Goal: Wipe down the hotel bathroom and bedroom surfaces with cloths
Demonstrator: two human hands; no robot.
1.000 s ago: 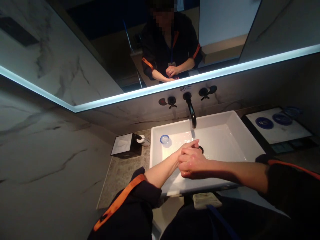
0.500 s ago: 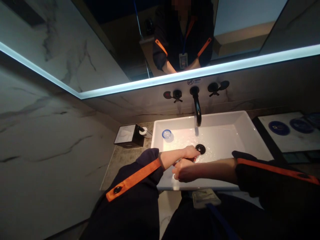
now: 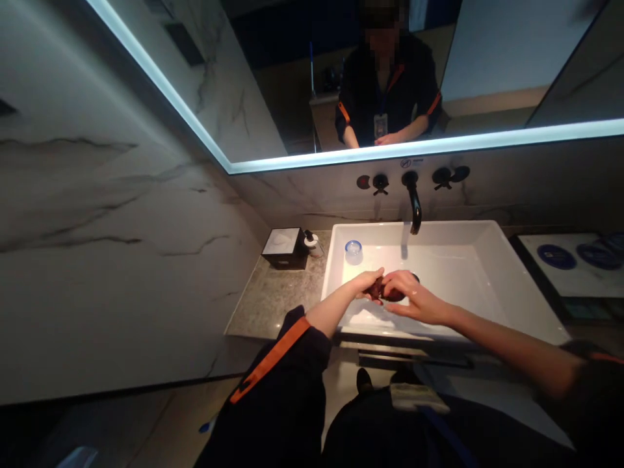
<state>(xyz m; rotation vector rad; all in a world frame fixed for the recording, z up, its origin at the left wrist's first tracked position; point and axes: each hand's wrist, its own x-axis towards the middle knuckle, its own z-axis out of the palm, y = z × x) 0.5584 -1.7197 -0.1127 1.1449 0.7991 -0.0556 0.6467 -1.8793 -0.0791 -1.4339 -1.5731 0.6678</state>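
A dark red, crumpled thing is between my hands above the white sink; its kind I cannot make out. My left hand is closed around its left end. From the right, my right hand curls its fingers over its other end, so part of it is covered. Behind my left hand, a small clear round container with a blue rim rests on the sink floor. The black faucet hangs over the basin, with no stream visible from its spout.
On the stone counter to the left stand a black tissue box and a white pump bottle. Two black cross handles flank the faucet on the wall. A lit mirror is above. A tray with blue round items lies to the right.
My view has shifted left. Both hands have risen, and the dark red thing now shows between them. My right hand has moved further over the basin; the splashing water no longer shows.
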